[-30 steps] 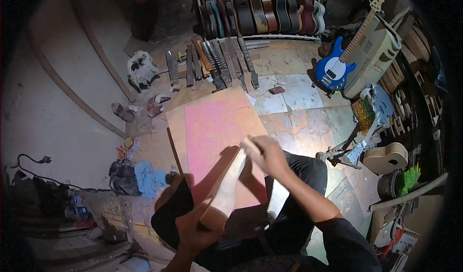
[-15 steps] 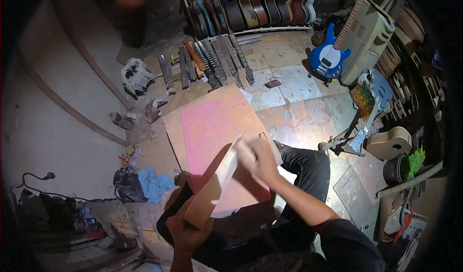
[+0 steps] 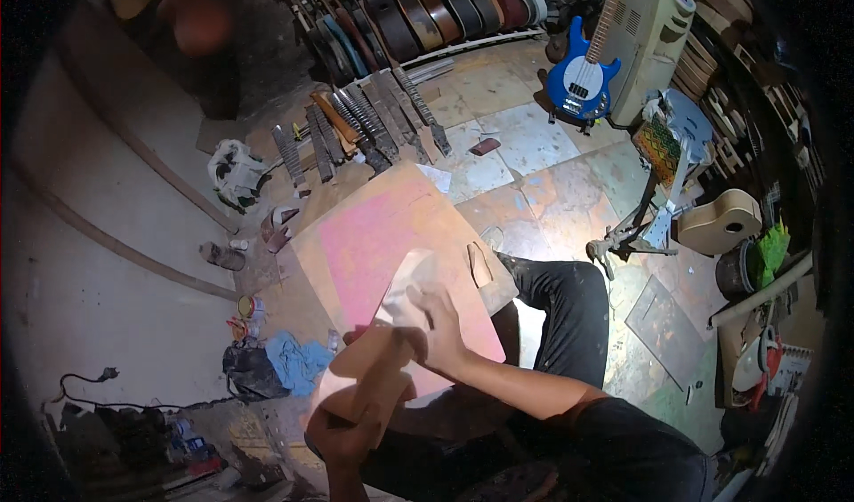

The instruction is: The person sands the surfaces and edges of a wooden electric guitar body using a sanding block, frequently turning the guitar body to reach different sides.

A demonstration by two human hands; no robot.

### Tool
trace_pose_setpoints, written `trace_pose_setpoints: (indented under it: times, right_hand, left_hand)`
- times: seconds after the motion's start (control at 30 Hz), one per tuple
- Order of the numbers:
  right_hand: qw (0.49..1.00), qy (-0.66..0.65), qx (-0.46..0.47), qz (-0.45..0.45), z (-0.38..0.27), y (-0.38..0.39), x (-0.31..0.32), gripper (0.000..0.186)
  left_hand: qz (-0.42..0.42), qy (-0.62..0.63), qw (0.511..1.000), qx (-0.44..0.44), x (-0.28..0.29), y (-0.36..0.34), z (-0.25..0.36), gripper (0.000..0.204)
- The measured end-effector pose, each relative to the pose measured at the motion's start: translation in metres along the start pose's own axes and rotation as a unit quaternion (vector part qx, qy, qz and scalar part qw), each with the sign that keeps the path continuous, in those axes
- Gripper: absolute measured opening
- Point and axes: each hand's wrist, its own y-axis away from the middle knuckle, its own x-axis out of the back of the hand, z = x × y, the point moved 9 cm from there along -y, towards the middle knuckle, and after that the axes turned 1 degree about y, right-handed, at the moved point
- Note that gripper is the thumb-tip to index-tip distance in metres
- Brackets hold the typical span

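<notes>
My left hand [image 3: 350, 438], low in the view and in shadow, is closed around the near end of a long, smooth, pale piece of wood [image 3: 366, 370]. The piece slants up and away, and its far end is brightly lit. My right hand [image 3: 438, 326] lies across its upper part, fingers apart and touching the surface; its palm side is hidden, so I cannot see whether anything is under it. Beneath both hands a light brown board with a pink patch [image 3: 369, 231] rests across my lap. A small thin wooden piece [image 3: 480, 266] lies near the board's right edge.
Several guitar necks [image 3: 356, 124] lie on the floor beyond the board, with a row of guitar bodies [image 3: 427, 8] behind. A blue bass guitar [image 3: 578, 75] stands back right, near a metal stand [image 3: 623, 235] and unfinished guitar body [image 3: 721, 222]. A blue cloth [image 3: 298, 360] lies left.
The right hand has moved down and left along the wood, toward my left hand. The wooden piece now lies lower over the board, and the whole view has shifted.
</notes>
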Motion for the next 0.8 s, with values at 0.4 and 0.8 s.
trace_pose_setpoints:
  times: [0.4,0.8]
  right_hand:
    - [0.979,0.189,-0.075,0.004,0.065,-0.032,0.020,0.039]
    - [0.884,0.422,-0.135,-0.149,0.145,0.026,0.055,0.043]
  left_hand:
    - [-0.002,0.012,0.994,0.108,-0.010,0.003,0.013,0.064]
    - [0.007,0.017,0.994,-0.110,0.017,-0.050,0.030,0.058]
